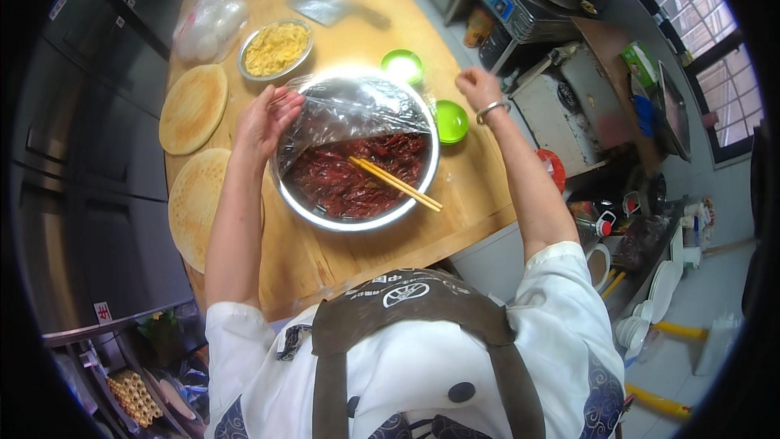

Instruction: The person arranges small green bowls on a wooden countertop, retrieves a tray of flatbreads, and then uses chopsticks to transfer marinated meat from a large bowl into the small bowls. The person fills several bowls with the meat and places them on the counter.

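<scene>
A large steel basin (359, 227) of dark red, glossy food pieces (341, 180) stands before me on the wooden table. Clear plastic film (359, 110) lies across its far half and hangs over the left rim; the near half is uncovered. Yellow chopsticks (396, 184) rest in the food and cross the right rim. At the film's left edge is my left hand (273, 114), fingers loosely bent; whether it grips the film is unclear. My right hand (480, 88), a bracelet on its wrist, is off the basin's right side with its fingers curled closed; nothing shows in them.
Green bowls (451, 122) stand right of the basin, with another green bowl (402, 66) behind. Round flatbreads (194, 110) lie left, near a bowl of yellow food (274, 52) and a plastic bag (210, 24). A cleaver (323, 6) lies farther back on the wooden table (292, 268).
</scene>
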Available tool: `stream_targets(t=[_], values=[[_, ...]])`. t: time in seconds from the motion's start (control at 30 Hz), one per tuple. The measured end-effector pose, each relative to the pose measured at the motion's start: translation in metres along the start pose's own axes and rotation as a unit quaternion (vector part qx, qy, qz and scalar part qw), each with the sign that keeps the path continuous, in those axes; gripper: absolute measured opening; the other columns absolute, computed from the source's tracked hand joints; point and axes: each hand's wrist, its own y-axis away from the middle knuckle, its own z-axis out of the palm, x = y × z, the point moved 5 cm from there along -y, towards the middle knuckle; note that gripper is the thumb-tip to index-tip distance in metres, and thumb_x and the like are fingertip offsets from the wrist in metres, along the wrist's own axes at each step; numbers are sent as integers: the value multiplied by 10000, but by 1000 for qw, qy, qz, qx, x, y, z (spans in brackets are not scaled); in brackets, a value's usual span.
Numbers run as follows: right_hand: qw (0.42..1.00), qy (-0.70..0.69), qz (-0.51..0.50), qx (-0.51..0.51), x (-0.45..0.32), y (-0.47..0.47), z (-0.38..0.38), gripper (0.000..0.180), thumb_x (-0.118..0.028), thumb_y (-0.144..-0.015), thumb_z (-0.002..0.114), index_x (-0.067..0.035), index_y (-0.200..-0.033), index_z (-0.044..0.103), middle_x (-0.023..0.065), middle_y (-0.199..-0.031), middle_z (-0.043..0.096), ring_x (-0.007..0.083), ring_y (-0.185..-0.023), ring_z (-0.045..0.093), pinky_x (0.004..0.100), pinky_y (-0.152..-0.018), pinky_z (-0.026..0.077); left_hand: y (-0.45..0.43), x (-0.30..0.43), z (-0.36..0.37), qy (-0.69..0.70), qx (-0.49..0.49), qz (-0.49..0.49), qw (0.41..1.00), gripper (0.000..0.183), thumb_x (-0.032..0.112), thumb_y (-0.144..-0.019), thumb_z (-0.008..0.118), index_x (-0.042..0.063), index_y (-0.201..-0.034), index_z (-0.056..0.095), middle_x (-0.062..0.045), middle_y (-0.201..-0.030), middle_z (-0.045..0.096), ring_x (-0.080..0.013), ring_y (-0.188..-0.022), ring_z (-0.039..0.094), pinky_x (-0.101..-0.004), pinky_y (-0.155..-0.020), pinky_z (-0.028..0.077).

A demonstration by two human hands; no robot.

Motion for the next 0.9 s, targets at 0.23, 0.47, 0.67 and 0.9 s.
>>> stream_targets(t=[0.23, 0.47, 0.67, 0.9], values=[[988, 128, 85, -10, 81, 33, 22, 360, -245, -735, 671, -82, -1055, 650, 173, -1012, 652, 314, -944, 621, 370, -844, 488, 95, -9, 21, -20, -87, 49, 995, 306, 228, -945, 477, -40, -1086, 526, -162, -967, 620, -207, -854, 629, -293, -726, 535], [989, 134, 35, -58, 81, 54, 17, 300, -155, -724, 620, -95, -1014, 669, 174, -981, 658, 295, -909, 630, 359, -818, 492, 193, -65, 19, -16, -112, -8, 994, 270, 208, -931, 517, -31, -1052, 555, -176, -968, 635, -203, -806, 647, -285, -703, 534], [981, 179, -48, -57, 97, 97, -8, 208, -180, -742, 626, -88, -914, 699, 170, -888, 665, 307, -816, 637, 369, -760, 506, 228, -134, -1, 2, -72, -114, 991, 244, 195, -928, 522, -19, -1038, 561, -152, -951, 638, -181, -792, 644, -279, -703, 536], [991, 96, -90, 9, 69, 118, -44, 176, -169, -758, 618, -21, -826, 685, 166, -770, 658, 300, -718, 648, 356, -670, 509, 236, -152, 31, -23, -136, -160, 978, 325, 234, -917, 534, -46, -1080, 547, -185, -993, 628, -218, -839, 643, -305, -747, 534]])
